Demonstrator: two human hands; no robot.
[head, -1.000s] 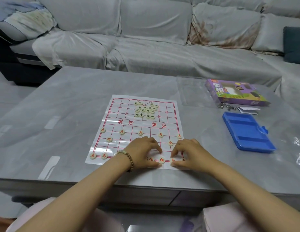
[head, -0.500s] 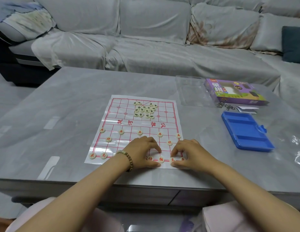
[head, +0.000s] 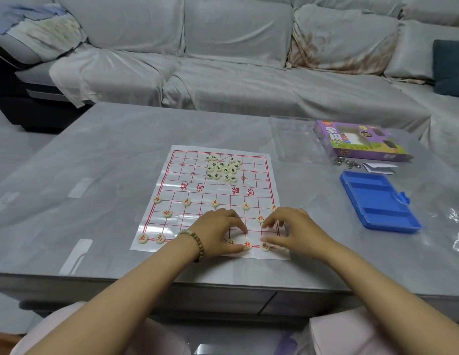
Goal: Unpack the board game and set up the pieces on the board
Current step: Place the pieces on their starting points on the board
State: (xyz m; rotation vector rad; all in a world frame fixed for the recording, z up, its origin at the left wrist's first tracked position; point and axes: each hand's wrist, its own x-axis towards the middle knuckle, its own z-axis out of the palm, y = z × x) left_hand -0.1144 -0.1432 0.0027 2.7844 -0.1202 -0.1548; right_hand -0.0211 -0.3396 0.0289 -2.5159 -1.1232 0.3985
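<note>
A grey table (head: 95,175) carries the game board (head: 187,175), a thin printed sheet. Seen from the board's centre, the red-lettered pieces (head: 186,202) sit on grid points in the half toward 6 o'clock. The dark-lettered pieces (head: 224,169) lie heaped at 12 o'clock, unplaced.

Both hands work the nearest row. The left hand (head: 218,231) has bent fingers and its thumb tip against one disc (head: 247,244); whether it pinches that disc cannot be told. The right hand (head: 297,231), at 5 o'clock, holds nothing visible. Its fingers are loosely bent and raised, with the thumb beside another disc (head: 264,245).

The step looks like squaring up the back row. Each disc is best slid lightly onto its line crossing, since the flimsy sheet could shift and disturb neighbours.

At 3 o'clock a blue tray (head: 377,201) shows bare compartments. At 2 o'clock the purple game box (head: 361,140) hides its contents. At 1 o'clock a clear lid (head: 295,139) holds nothing visible. Small metal rings (head: 347,162) lie loose just beside the box.
</note>
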